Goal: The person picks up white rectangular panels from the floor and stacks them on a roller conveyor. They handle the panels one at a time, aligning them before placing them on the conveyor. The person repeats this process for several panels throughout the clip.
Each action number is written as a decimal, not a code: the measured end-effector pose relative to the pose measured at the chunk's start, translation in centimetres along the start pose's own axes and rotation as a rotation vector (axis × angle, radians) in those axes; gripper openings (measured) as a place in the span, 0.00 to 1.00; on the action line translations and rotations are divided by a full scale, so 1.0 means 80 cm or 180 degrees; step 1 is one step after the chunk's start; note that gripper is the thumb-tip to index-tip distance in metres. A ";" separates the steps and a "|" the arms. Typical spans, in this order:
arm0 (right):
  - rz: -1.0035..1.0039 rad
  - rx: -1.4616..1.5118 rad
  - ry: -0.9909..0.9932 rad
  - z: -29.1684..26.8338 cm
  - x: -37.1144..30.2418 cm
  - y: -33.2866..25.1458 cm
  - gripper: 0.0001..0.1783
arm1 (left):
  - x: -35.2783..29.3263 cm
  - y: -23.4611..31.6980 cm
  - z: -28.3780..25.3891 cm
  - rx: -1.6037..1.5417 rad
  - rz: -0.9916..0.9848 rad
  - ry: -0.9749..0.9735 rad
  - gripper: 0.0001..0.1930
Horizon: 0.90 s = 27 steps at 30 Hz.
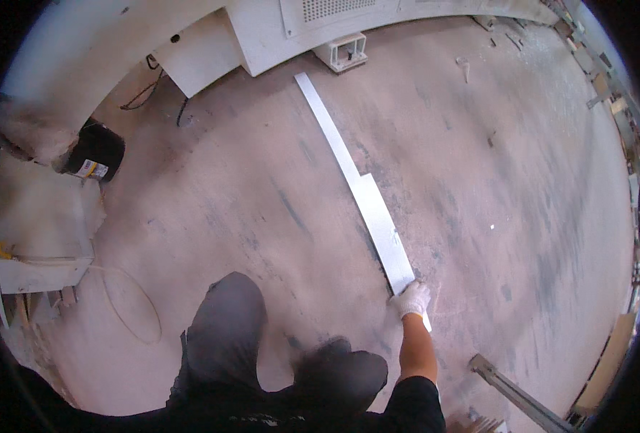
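The person's right hand (412, 299), in a white glove, has its fingers clamped on the long pale strip (383, 227) near its close end; the left hand is out of my sight, so I cannot tell how its fingers are. The strip slants across the floor (493, 166), narrow toward the floor's far edge by the white machine (262, 32), stepping wider nearer the knees. A black bucket (100, 150) is by the floor's left edge.
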State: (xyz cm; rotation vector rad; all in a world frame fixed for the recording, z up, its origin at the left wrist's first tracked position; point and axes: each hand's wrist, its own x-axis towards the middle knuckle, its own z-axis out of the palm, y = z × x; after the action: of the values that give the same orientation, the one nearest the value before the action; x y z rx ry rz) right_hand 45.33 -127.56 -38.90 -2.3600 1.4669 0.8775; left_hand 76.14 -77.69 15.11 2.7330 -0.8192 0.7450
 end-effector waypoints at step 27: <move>-0.1096 0.0964 -0.0299 -0.005 -0.104 0.012 0.31 | 0.078 0.002 0.040 -0.0265 0.0300 -0.0189 0.33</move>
State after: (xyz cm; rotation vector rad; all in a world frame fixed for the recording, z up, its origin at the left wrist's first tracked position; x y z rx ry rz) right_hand 41.95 -122.07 -33.54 -2.2160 1.0294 0.6194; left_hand 81.82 -81.74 15.57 2.6698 -0.9752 0.6349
